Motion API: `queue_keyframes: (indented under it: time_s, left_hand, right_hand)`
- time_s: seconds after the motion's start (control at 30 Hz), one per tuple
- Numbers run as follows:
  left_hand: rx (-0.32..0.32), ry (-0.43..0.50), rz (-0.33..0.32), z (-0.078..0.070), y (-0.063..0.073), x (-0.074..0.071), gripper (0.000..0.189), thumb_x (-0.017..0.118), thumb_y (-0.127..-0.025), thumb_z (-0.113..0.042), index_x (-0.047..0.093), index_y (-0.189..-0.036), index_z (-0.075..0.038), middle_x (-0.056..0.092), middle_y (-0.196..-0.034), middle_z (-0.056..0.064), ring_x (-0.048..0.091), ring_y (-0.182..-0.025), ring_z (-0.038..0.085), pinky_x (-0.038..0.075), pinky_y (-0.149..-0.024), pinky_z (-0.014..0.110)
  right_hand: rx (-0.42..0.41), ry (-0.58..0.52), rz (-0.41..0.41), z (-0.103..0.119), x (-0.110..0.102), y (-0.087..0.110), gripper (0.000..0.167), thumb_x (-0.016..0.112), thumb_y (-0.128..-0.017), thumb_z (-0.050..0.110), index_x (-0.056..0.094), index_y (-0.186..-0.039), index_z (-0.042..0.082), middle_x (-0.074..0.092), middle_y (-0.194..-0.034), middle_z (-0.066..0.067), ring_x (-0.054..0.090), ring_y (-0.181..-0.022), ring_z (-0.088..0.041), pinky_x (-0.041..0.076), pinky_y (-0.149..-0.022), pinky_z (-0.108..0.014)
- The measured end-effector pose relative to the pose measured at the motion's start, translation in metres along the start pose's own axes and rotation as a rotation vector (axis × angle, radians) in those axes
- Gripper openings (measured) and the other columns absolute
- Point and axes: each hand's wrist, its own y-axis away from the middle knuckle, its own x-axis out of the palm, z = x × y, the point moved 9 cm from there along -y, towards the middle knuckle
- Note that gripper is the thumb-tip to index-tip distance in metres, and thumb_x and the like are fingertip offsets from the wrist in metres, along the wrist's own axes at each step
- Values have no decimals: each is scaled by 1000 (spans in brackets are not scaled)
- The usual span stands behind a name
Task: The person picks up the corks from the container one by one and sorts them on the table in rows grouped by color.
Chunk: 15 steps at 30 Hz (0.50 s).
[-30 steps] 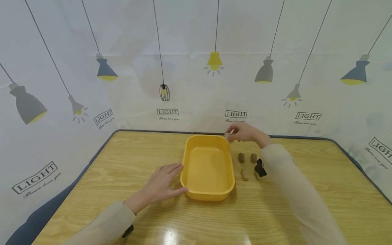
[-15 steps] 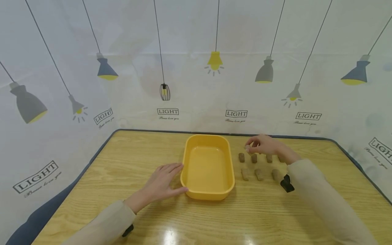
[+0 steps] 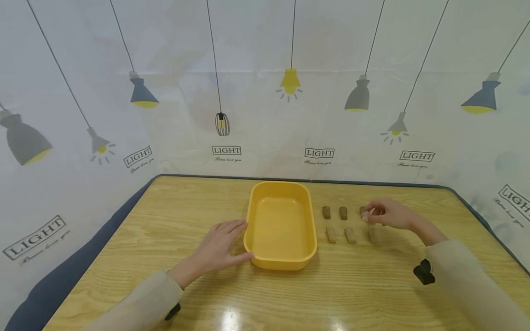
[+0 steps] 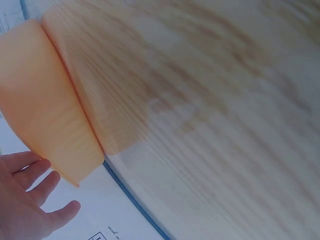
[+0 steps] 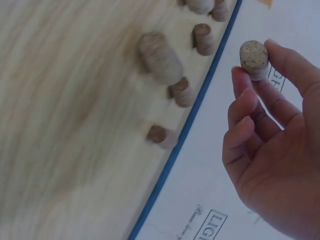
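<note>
My right hand [image 3: 391,214] pinches a cork [image 5: 254,59] between thumb and fingertips, its pale speckled round end showing in the right wrist view. In the head view this hand is over the right side of two rows of brown corks, overlapping the back row. One long cork [image 5: 160,57] lies among shorter ones such as a small cork [image 5: 161,136]. My left hand [image 3: 219,248] touches the left rim of a yellow plastic tub [image 3: 281,265] with fingers spread and fairly straight. Nothing lies in the tub.
The wooden table [image 3: 186,197] has a dark blue edge. Behind it hangs a pale sheet [image 3: 256,55] printed with lamps. Near the tub's right side lie a back-row cork [image 3: 326,212] and a front-row cork [image 3: 331,235].
My right hand has moved from the tub's far right corner rightward and nearer, along the cork rows, a cork between its fingertips. My left hand has stayed at the tub's rim.
</note>
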Motion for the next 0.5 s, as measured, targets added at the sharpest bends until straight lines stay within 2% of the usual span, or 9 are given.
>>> queue_keyframes:
  time_s: [0.3,0.5]
  left_hand:
    - [-6,7,7,0,1,0,80,48,-78,-63,42,-131,-3,41,-131,11,37,-119,27,28,-94,48]
    - [-9,14,8,-1,2,-1,80,49,-78,-62,42,-130,-3,41,-131,11,36,-119,27,27,-95,48]
  right_hand:
    - [68,34,-40,-32,-1,27,37,55,-88,20,52,-110,-9,55,-87,-7,53,-74,-23,45,-57,-33]
    - [157,20,-49,-59,5,40,36,56,-87,24,54,-108,-6,56,-87,-7,52,-69,-20,43,-55,-33]
